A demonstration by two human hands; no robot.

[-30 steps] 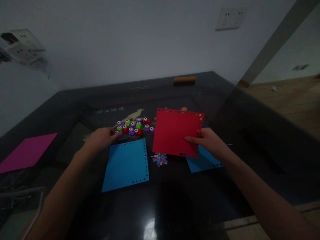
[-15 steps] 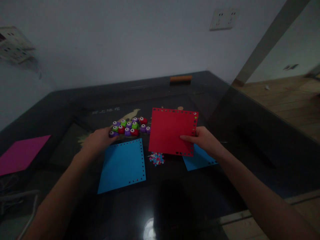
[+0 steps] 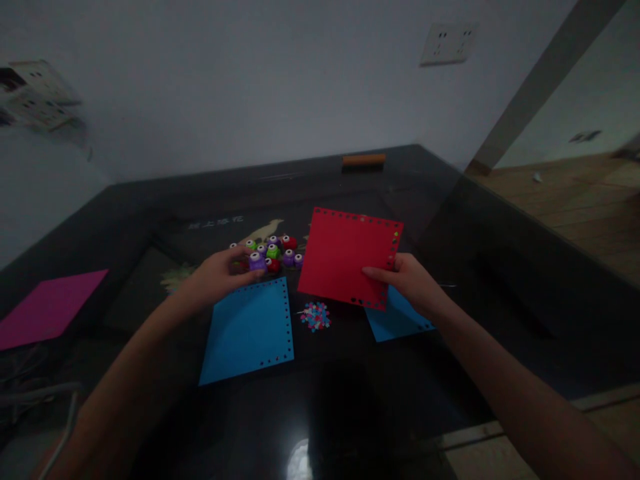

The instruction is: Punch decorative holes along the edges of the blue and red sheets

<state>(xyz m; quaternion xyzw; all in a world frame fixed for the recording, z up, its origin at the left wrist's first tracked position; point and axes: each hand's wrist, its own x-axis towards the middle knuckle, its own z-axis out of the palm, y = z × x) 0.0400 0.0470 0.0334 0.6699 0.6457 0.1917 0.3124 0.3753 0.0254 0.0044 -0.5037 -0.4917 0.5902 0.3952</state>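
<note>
Although the light is dim, we see a red sheet [image 3: 345, 257] that is thin, roughly square and slightly tilted, with small holes along its top and right edges and a few more along the bottom edge near the right corner. It is raised over the dark desk [image 3: 405, 383]. Our right grip [image 3: 414, 279] is clamped on its right edge, thumb across the face, so the sheet spreads to the left of that grip and a little beyond it.

Our left grip [image 3: 220, 272] has thumb and fingers closed about a purple piece [image 3: 257, 263], rounded and topped with a big white eye; it sits at the fingertips, though the gloom keeps us from being quite sure how firmly it is pinched. Just beyond and to the right of this grip we find a cluster of similar pieces [image 3: 273, 251] in green, red and purple. Nearer to us than the left grip's fingertips lies a blue sheet [image 3: 250, 330] with holed edges; between the two grips, nearer us, is a small heap of pink, blue and white confetti [image 3: 317, 317].
</note>
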